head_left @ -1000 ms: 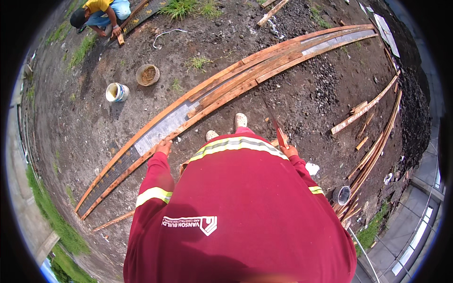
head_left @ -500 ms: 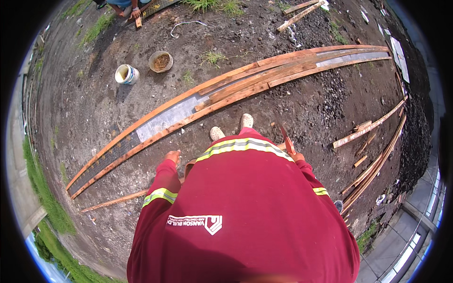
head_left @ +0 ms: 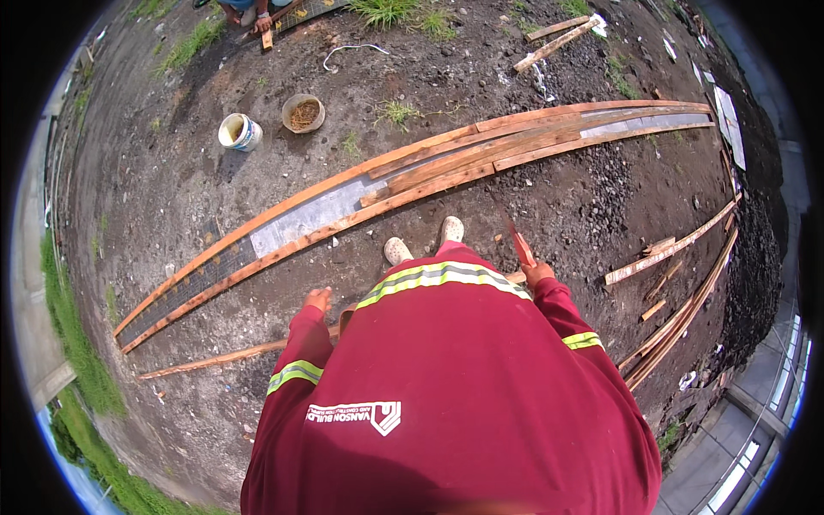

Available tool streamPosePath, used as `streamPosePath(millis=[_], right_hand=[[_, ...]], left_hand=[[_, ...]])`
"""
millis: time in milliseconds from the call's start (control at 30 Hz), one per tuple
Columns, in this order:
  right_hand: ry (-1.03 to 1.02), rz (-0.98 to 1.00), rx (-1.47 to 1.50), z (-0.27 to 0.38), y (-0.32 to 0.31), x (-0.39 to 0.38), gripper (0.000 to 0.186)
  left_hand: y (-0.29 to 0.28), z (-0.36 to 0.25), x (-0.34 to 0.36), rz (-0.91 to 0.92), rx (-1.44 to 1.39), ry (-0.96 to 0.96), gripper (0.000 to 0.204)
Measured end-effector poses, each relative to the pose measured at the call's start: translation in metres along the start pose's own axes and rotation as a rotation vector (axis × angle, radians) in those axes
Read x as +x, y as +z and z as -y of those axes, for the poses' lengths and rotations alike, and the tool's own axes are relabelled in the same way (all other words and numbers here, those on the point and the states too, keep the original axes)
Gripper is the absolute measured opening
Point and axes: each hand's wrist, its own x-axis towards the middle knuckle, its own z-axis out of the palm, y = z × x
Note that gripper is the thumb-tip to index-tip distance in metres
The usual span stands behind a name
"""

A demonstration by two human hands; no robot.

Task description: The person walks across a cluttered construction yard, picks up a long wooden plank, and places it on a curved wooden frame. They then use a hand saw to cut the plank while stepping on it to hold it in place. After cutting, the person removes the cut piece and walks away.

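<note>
My left hand [head_left: 318,300] hangs empty beside my body, fingers loosely apart, over bare dirt. My right hand [head_left: 538,275] grips a red-handled tool with a long dark blade, apparently a handsaw [head_left: 523,247], held low at my right side. In front of my shoes [head_left: 451,230] lies a long assembly of reddish timber boards [head_left: 446,184] around a grey sheet [head_left: 305,215], with loose planks laid along its middle. A narrow plank [head_left: 206,364] lies on the ground to my left, partly hidden by my body.
A white bucket [head_left: 240,132] and a tub of brown bits [head_left: 302,114] stand beyond the boards. At top left, a co-worker's hand [head_left: 263,24] is at a wood piece. Stacked planks [head_left: 687,305], short offcuts [head_left: 549,51] and white sheets [head_left: 728,120] lie right and behind.
The view has tilted, so the boards and buckets sit further right and the co-worker is mostly cropped out. My left hand now appears lower, away from the board edge it overlapped.
</note>
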Motion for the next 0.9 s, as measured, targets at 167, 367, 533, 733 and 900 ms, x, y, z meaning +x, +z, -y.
streamPosePath(millis=[167, 367, 533, 733, 900], right_hand=[[0.076, 0.021, 0.099, -0.001, 0.001, -0.021, 0.051], [0.103, 0.06, 0.013, -0.039, 0.019, -0.03, 0.051], [0.125, 0.084, -0.002, -0.068, 0.041, -0.016, 0.053], [0.152, 0.044, 0.039, -0.055, 0.034, -0.023, 0.053], [0.146, 0.001, -0.023, -0.021, 0.015, -0.022, 0.05]], left_hand=[[-0.004, -0.021, 0.003, 0.017, 0.058, -0.02, 0.044], [0.0, -0.042, -0.004, -0.077, 0.046, 0.052, 0.038], [0.004, -0.043, -0.005, -0.09, 0.075, 0.064, 0.04], [0.005, -0.026, 0.001, -0.052, 0.057, 0.057, 0.04], [0.0, -0.053, 0.016, 0.015, 0.037, -0.002, 0.035]])
